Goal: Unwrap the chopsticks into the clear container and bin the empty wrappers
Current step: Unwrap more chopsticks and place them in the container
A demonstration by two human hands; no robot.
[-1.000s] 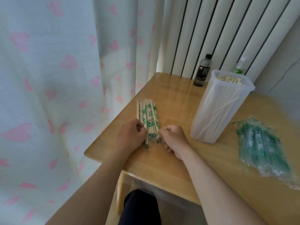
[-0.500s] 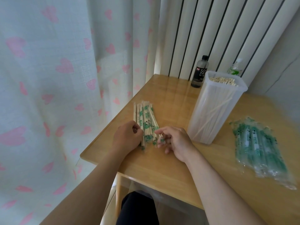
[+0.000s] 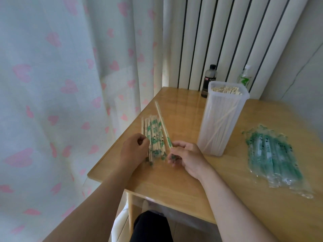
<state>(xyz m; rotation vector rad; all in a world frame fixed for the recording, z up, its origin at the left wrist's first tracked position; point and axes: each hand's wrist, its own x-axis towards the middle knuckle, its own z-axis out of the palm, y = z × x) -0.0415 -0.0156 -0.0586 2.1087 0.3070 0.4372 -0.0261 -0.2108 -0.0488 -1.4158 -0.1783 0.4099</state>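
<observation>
The wrapped chopsticks are lying as a loose bundle near the table's left edge: thin pale wooden sticks in clear crinkly film with green print. The left hand is curling its fingers round the bundle's near end and holding it. The right hand is pinching one single pair by its near end, just right of the bundle, and the pair is angling away toward the back-left corner. I can't tell if its film is partly off. The two hands are sitting close together but not touching. Further in, toward the middle of the table, the tall clear container is standing upright, a rounded-rectangle plastic tub packed with bare chopsticks, their blunt ends showing at the open top. The empty wrappers are piling up flat and shiny toward the right edge. Along the back edge a dark bottle and a green-labelled bottle are standing behind the container.
</observation>
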